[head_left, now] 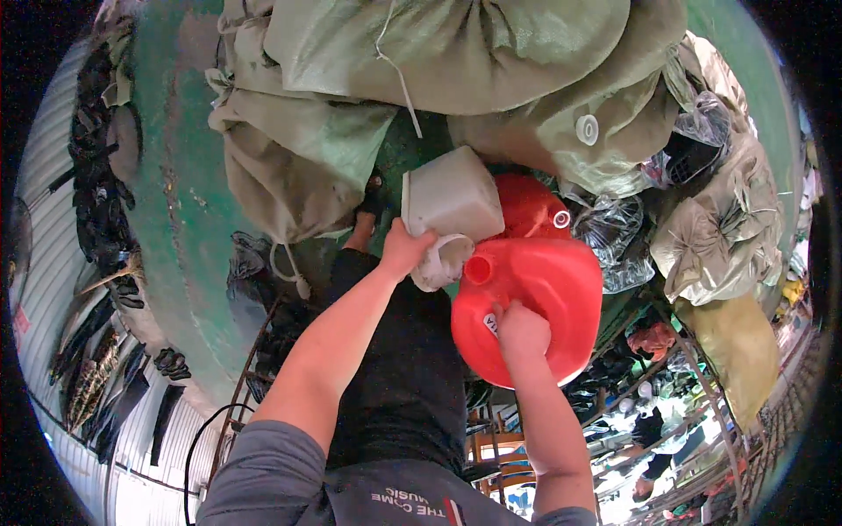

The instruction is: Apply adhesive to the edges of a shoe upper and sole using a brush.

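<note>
My left hand [407, 250] is closed on a whitish plastic container, a boxy body [452, 195] with a rounded, cup-like end [443, 263] beside my fingers. That rounded end is close to the open round mouth of a red plastic jerrycan [561, 280]; whether they touch I cannot tell. My right hand [526, 331] is closed on the upper side of the jerrycan, its fingers curled beside a small white label. The jerrycan is tilted, mouth toward my left hand. Behind it lies another red plastic container [526, 206] with a white ring on it.
Large grey-green woven sacks [456, 61] stand ahead. Clear plastic bags [610, 237] and a pale tied sack [719, 223] lie to the right, near a yellowish sack [737, 359]. Dark strips [96, 167] line the left edge of the green floor [180, 254]. Metal racks flank me.
</note>
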